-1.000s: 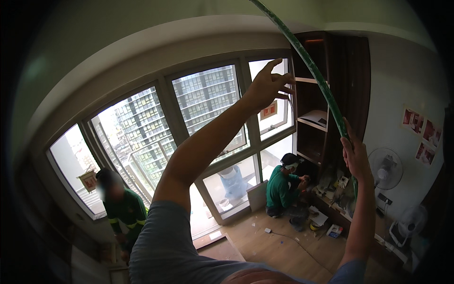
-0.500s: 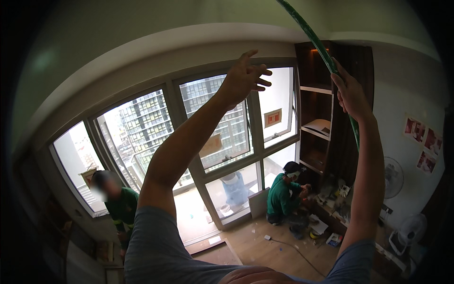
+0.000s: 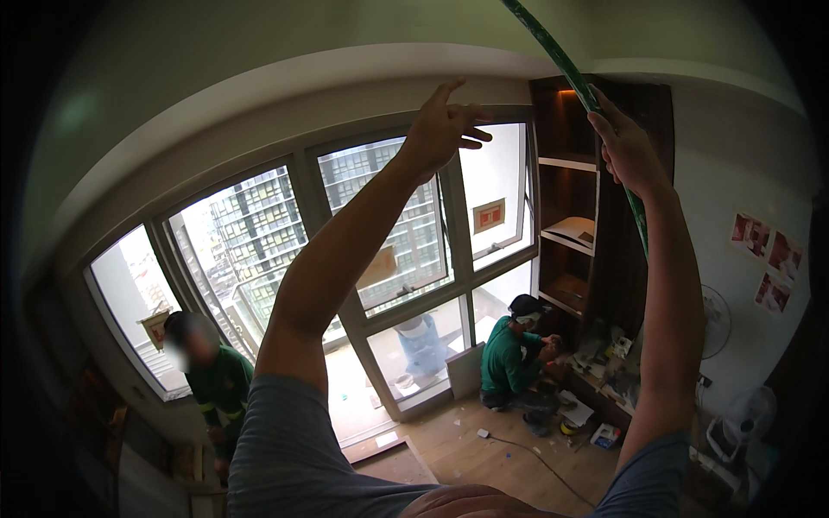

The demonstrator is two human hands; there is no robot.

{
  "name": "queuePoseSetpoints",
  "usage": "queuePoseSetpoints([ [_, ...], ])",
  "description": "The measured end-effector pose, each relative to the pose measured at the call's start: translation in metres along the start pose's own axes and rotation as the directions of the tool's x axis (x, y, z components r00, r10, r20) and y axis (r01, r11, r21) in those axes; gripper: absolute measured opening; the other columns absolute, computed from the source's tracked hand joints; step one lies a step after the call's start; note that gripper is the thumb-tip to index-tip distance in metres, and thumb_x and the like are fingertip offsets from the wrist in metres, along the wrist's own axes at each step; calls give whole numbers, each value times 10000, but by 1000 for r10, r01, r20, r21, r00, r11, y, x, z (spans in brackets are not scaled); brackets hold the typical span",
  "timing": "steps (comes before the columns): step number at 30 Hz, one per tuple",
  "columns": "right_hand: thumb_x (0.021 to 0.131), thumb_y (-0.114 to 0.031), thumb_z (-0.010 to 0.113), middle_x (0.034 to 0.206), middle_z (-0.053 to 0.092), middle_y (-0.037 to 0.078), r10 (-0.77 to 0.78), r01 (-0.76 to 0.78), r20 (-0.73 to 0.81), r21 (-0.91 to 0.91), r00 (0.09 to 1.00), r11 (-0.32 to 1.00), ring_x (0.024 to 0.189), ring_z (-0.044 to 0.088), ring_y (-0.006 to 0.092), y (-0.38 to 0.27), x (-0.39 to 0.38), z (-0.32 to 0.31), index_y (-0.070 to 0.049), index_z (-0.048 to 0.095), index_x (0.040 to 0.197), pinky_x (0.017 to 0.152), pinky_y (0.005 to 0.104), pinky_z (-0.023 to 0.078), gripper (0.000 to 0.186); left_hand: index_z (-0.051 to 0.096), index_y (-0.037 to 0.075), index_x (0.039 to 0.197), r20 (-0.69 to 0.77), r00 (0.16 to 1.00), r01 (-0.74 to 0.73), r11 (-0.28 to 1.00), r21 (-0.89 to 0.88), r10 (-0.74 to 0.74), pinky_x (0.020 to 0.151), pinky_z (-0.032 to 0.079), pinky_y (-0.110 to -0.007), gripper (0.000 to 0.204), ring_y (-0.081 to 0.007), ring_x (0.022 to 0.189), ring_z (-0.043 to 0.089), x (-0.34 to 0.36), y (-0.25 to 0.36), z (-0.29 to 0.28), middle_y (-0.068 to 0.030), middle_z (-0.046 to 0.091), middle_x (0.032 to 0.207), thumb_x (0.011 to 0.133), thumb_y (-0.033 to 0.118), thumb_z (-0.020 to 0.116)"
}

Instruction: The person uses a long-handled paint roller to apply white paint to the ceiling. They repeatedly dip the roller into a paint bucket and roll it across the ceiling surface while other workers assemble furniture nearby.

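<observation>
Both my arms are raised high. My left hand (image 3: 442,128) is up in front of the window's top edge, fingers apart, with nothing in it. My right hand (image 3: 629,145) is wrapped round a long green pole (image 3: 553,53), with its thumb lying along it. The pole looks curved in this view and bears pale specks. It runs from the top of the picture down past my right palm and goes out of sight behind my forearm. Its upper end is outside the view.
A person in green (image 3: 511,361) crouches by a low, cluttered bench at the right. Another person (image 3: 220,380) stands at the left. Behind are large windows (image 3: 313,207) and a dark shelf unit (image 3: 566,194). A cable (image 3: 548,466) crosses the floor; a white fan (image 3: 748,416) stands at right.
My right hand, still round the pole, has moved slightly up and left. My left hand has risen a little, its fingers still apart. The background has shifted slightly left.
</observation>
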State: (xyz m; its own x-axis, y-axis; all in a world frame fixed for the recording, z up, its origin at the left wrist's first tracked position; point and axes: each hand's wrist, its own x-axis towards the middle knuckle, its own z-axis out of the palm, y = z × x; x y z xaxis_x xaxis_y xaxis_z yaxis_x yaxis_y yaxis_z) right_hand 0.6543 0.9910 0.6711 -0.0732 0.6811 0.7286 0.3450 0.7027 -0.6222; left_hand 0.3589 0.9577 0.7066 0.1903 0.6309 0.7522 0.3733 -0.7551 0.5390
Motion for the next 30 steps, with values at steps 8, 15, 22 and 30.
queuePoseSetpoints([
  [8,1078,-382,484,730,601,72,13,-8,44,-103,999,995,526,541,79,39,-57,16,-306,336,1590,543,326,497,538,183,-56,1552,-35,998,-56,991,-118,52,856,604,-394,735,-327,1019,699,41,-26,32,-272,648,1212,1030,248,602],
  [15,1068,-307,521,1022,712,262,193,-175,154,-126,969,977,767,731,266,109,-178,27,-309,287,1604,760,439,536,585,305,-61,1462,-61,998,-10,963,-271,-7,916,581,-420,613,-315,1072,662,67,-59,58,-217,642,1174,1036,276,590],
  [22,1053,-229,531,1272,647,263,236,-200,208,-184,949,963,1138,639,452,159,-295,31,-220,301,1601,897,451,514,595,430,-16,1276,-153,968,116,891,-438,-201,919,571,-467,396,-303,1082,662,75,-93,62,-178,639,1120,1067,312,505],
  [30,1048,-213,540,1383,595,242,228,-198,241,-144,943,970,1204,626,415,199,-377,25,-133,314,1591,952,415,507,594,439,-4,1259,-5,942,303,857,-416,-336,951,558,-495,305,-312,1112,662,9,-114,68,-198,630,1250,1094,253,443],
])
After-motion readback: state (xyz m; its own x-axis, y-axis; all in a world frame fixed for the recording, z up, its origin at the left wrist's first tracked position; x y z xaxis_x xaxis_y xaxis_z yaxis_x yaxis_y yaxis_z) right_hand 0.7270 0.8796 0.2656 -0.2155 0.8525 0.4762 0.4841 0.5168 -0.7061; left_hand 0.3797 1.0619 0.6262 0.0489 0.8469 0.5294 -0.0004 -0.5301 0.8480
